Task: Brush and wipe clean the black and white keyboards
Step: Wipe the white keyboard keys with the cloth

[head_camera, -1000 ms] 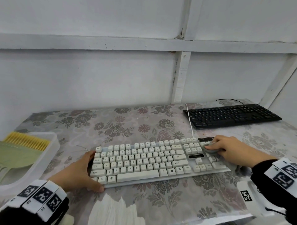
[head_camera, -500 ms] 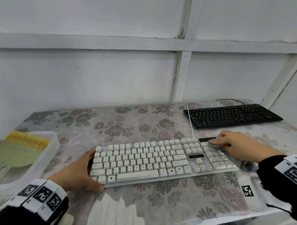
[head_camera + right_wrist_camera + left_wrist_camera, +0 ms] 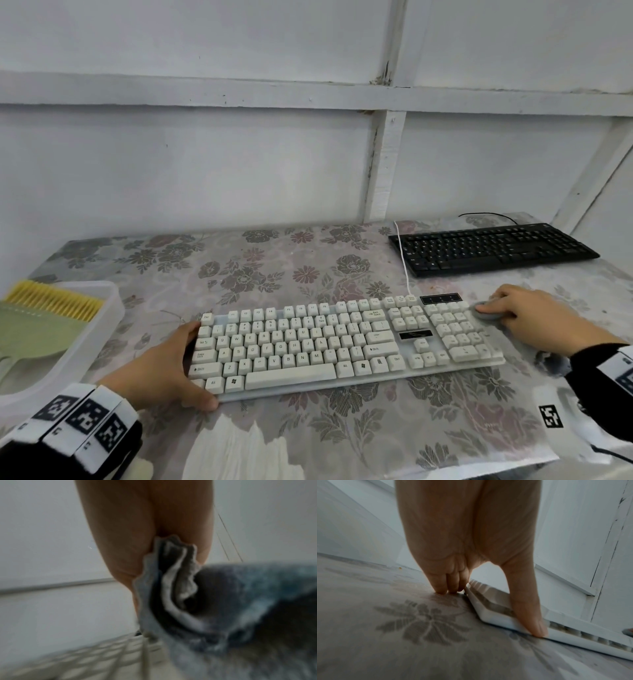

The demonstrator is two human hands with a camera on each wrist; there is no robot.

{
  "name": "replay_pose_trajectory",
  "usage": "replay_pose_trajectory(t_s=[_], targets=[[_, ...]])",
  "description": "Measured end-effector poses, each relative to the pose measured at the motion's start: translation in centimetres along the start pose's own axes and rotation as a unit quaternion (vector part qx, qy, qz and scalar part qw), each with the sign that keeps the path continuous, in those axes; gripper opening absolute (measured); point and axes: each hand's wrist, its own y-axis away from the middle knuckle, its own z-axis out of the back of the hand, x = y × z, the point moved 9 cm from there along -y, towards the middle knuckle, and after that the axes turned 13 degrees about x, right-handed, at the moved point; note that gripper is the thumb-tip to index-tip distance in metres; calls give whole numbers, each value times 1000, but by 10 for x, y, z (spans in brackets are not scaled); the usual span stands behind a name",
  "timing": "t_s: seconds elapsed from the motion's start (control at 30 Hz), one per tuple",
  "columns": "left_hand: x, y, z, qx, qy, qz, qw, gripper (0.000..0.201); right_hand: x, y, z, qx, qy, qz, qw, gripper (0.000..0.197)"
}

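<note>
Left hand (image 3: 161,370) braces the white keyboard (image 3: 342,346) at its left end, thumb along the front edge; right hand (image 3: 534,317) presses a bunched grey cloth (image 3: 488,313) at the far right corner.

The worktop (image 3: 301,260), covered in a flowered cloth, stands against a white wall. A white keyboard (image 3: 342,346) lies near its front edge, about the middle. A black keyboard (image 3: 493,248) lies at the back right corner. A clear plastic tray (image 3: 102,329) rests at the left edge. A small square black-and-white tag (image 3: 550,416) lies near the front right corner.
</note>
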Motion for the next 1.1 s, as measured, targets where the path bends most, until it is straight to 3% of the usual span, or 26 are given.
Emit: replay_pose_trajectory(t_s=[0.17, 0.3, 0.53, 0.63, 0.7, 0.8, 0.9, 1.1], targets=[[1, 0, -1, 2, 4, 3, 1000, 149, 42, -2, -3, -22, -25, 97, 995, 30], [1, 0, 0, 3, 0, 5, 1000, 151, 53, -3, -17, 8, -45, 130, 991, 29], [-2, 1, 0, -1, -13, 6, 1000, 143, -3, -10, -12, 1, -53, 25, 998, 27], [-1, 0, 1, -2, -17, 10, 1000, 143, -6, -12, -14, 11, -1, -5, 1000, 35], [0, 0, 1, -2, -16, 12, 1000, 143, 7, -10, -10, -21, 37, -16, 999, 37], [0, -1, 1, -1, -12, 8, 1000, 142, 69, 0, -4, -52, -51, 63, 995, 27], [0, -1, 1, 0, -20, 10, 1000, 139, 172, 15, -9, -7, -113, 207, 972, 23], [-2, 1, 2, -7, -19, 1, 1000, 130, 344, 25, -42, 18, -17, 413, 911, 23]])
